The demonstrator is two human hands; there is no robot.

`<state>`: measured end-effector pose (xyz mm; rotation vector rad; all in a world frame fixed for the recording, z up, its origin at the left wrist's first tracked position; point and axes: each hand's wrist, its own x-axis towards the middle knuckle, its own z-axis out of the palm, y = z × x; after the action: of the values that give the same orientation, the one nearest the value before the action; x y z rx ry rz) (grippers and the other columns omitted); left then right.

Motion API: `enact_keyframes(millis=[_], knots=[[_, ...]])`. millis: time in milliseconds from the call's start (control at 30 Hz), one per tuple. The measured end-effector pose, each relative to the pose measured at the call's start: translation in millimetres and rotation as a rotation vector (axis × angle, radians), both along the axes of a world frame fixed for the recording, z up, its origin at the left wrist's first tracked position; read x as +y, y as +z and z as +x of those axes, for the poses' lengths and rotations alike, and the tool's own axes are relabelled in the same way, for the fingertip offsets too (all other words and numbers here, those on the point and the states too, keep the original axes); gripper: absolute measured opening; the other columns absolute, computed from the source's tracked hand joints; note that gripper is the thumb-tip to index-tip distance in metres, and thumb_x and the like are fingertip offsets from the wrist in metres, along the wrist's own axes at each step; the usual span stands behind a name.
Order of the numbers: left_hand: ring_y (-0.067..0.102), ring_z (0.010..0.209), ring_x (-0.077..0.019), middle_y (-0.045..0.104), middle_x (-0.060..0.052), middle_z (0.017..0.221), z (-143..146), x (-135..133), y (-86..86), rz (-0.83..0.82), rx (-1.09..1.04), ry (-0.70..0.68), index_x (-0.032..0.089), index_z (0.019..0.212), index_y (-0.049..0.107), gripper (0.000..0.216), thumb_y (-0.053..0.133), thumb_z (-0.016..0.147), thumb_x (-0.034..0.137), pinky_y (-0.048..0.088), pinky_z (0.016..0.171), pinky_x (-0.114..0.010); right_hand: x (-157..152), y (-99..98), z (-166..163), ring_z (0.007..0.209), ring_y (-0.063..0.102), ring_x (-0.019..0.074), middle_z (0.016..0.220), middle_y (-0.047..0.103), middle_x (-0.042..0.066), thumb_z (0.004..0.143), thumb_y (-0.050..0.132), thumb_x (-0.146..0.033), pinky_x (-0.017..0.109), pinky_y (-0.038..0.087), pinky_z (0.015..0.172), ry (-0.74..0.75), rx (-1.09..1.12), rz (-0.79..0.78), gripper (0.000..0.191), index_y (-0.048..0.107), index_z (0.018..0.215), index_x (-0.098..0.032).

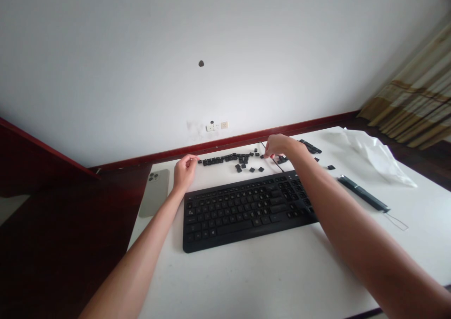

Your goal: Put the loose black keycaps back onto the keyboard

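A black keyboard [243, 208] lies on the white table [268, 272]. Beyond it, several loose black keycaps [229, 159] sit in a row and a small scatter. My left hand [183, 172] rests at the row's left end, fingers curled together near the first keycap; whether it holds one I cannot tell. My right hand [278, 146] hovers over the keycaps at the right, fingertips pinched downward on something too small to make out. My right forearm crosses the keyboard's right end.
A grey phone [155, 192] lies face down at the table's left edge. A black bar-shaped tool [362, 193] and a crumpled clear plastic bag [373, 152] lie to the right. More keycaps [312, 147] sit at the far edge by the white wall.
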<state>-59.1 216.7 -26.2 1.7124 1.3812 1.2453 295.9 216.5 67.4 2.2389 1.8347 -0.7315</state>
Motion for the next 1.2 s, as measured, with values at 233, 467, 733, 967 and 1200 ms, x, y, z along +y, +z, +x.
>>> enact_keyframes(millis=[233,467,733,967,1200], knots=[[0.039,0.050,-0.0130,0.049,0.004,0.057,1,-1,1.3,-0.010,0.013,0.015,0.020,0.087,0.073,0.021,0.059,0.087,0.035,0.027,0.051,-0.026,-10,12.6,-4,0.079,0.071,0.0240,0.089,0.079,0.012,0.080,0.079,-0.025,0.037,0.055,0.075,-0.030,-0.026,0.016,0.009,0.080,0.078,-0.016],[0.043,0.054,-0.0129,0.057,0.003,0.062,0,1,1.9,-0.014,0.037,0.023,0.019,0.089,0.075,0.024,0.058,0.087,0.037,0.032,0.054,-0.025,-12,31.7,54,0.075,0.068,0.0199,0.086,0.079,0.004,0.079,0.079,-0.031,0.030,0.052,0.069,-0.163,-0.005,0.337,0.016,0.084,0.092,-0.023],[0.045,0.055,-0.0138,0.057,0.003,0.061,-2,1,0.9,-0.006,0.061,0.023,0.018,0.091,0.075,0.028,0.058,0.087,0.040,0.032,0.053,-0.024,-13,19.8,98,0.068,0.064,0.0161,0.081,0.076,0.000,0.076,0.078,-0.031,0.028,0.049,0.065,-0.230,0.011,0.443,0.019,0.085,0.094,-0.026],[0.044,0.054,-0.0138,0.058,0.002,0.062,-3,2,0.1,0.012,0.097,0.026,0.019,0.091,0.075,0.029,0.058,0.088,0.042,0.032,0.052,-0.024,-3,4.0,86,0.078,0.065,0.0158,0.093,0.075,0.002,0.072,0.082,-0.033,0.027,0.045,0.068,0.126,0.171,0.300,0.025,0.082,0.095,-0.025],[0.043,0.054,-0.0143,0.051,0.004,0.059,-5,2,-1.1,0.003,0.096,0.032,0.021,0.092,0.075,0.027,0.060,0.089,0.042,0.030,0.051,-0.024,9,-21.4,45,0.077,0.064,0.0153,0.097,0.073,0.004,0.071,0.085,-0.030,0.027,0.045,0.067,0.325,0.218,0.198,0.028,0.082,0.098,-0.024]])
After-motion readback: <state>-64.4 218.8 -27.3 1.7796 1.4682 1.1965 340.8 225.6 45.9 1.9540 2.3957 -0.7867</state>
